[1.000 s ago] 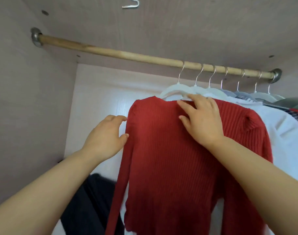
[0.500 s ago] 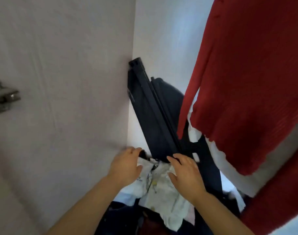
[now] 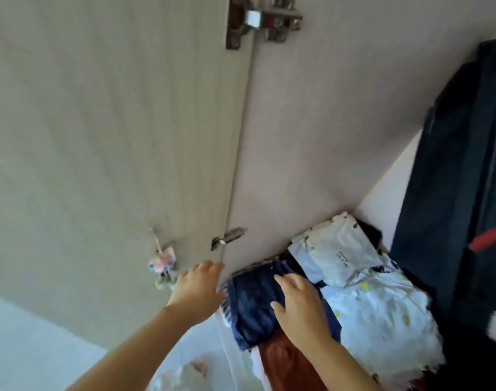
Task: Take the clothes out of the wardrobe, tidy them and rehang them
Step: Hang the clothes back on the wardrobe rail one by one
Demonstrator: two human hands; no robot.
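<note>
Pressing flat on a folded navy garment (image 3: 252, 303) at the front edge of the wardrobe floor, the right hand (image 3: 300, 306) lies with fingers straight and spread. The left hand (image 3: 197, 286) touches the garment's left edge with fingers extended, holding nothing; half a second ago both hands were farther back on the white printed cloth (image 3: 376, 311). The navy garment lies on a rust-brown garment (image 3: 286, 359), the printed cloth just beside it on the right, and of the red sweater only a red strip (image 3: 489, 239) remains, against the dark leaning object (image 3: 452, 193).
</note>
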